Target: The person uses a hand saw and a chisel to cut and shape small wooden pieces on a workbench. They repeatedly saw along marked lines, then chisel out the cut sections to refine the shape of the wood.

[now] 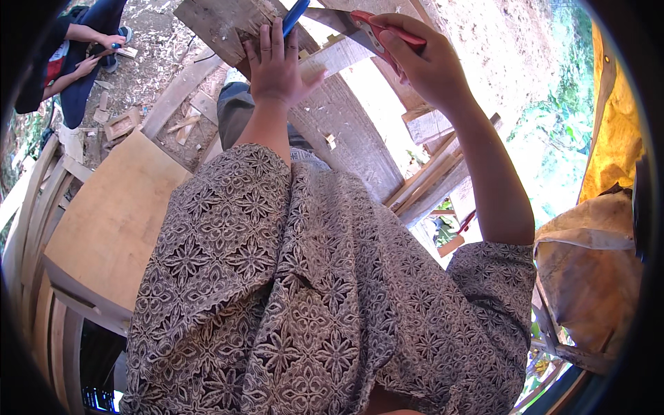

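Note:
My right hand [425, 59] is wrapped round the red handle of a handsaw [371, 36]. Its metal blade points left, toward the upper middle of the head view, and its far end is cut off by the top edge. My left hand [277, 72] lies with stretched fingers on a weathered wooden board [221, 24]. A slim blue tool or pen [296, 15] is by its index fingertip; I cannot tell whether they touch. Below the hands a wide plank [353, 131] runs diagonally, with a narrower wood strip [339, 57] across it.
At the upper left, another person's hands [100, 52] hold a small blue-ended tool and a wood piece. A smooth curved wooden panel [117, 214] stands left, beside stacked curved lengths [34, 228]. Wood scraps [123, 124] litter the ground. Yellow sheeting [612, 124] hangs right.

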### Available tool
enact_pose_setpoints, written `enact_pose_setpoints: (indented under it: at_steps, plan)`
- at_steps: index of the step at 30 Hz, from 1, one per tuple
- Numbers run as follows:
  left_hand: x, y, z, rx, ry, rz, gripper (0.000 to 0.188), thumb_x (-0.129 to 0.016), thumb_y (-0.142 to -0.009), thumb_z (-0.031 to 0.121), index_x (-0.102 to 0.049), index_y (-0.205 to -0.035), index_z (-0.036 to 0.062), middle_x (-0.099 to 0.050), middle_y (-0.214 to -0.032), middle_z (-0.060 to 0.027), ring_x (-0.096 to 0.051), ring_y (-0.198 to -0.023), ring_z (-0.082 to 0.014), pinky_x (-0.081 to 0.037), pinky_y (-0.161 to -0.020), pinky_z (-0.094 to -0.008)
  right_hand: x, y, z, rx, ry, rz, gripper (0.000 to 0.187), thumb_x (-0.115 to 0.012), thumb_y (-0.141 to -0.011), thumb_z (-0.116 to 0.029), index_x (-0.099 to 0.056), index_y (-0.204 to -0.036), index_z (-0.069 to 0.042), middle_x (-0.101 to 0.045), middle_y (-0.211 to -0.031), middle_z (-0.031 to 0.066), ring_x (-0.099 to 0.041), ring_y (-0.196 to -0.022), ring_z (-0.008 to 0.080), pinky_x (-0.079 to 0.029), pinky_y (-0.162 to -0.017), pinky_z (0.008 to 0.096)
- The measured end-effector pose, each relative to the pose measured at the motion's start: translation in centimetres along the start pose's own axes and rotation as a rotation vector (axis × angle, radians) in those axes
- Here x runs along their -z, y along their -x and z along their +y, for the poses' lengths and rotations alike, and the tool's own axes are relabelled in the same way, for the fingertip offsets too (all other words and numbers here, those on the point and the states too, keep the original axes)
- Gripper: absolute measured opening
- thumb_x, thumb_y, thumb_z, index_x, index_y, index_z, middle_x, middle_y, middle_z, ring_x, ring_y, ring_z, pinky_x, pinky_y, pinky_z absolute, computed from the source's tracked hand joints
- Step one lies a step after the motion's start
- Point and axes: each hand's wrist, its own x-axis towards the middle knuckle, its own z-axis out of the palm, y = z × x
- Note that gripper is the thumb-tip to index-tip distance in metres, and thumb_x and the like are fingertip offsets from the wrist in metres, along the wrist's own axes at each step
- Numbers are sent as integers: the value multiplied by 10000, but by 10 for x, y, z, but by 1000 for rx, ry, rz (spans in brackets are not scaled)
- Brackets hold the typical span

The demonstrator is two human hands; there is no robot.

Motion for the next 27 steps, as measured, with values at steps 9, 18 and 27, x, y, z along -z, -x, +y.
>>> enact_pose_setpoints:
  at_steps: [9, 18, 27]
  plan:
    - [-8, 0, 1, -10, 3, -8, 1071, -596, -889, 725, -176, -1639, 86, -126, -1690, -211, -132, -1564, -445, -168, -1231, -656, 47, 19, -116, -49, 140, -137, 290, -603, -1025, -156, -690, -1267, -21, -722, -979, 92, -670, -804, 112, -533, -650, 246]
    - [-20, 13, 4, -20, 12, -20, 1050, -593, -889, 725, -237, -1623, 63, -147, -1680, -221, -145, -1549, -482, -190, -1212, -688, 40, -8, -117, -211, 94, -133, 283, -551, -990, -117, -694, -1143, 73, -685, -755, 71, -604, -658, 99, -475, -590, 272]
    - [-11, 8, 3, -3, 37, -35, 1058, -625, -874, 701, -242, -1618, 54, -162, -1674, -227, -158, -1541, -477, -193, -1210, -689, -84, -120, 50, -286, -93, -12, 263, -589, -948, -151, -743, -1063, 27, -725, -786, 132, -680, -630, 193, -556, -586, 332]
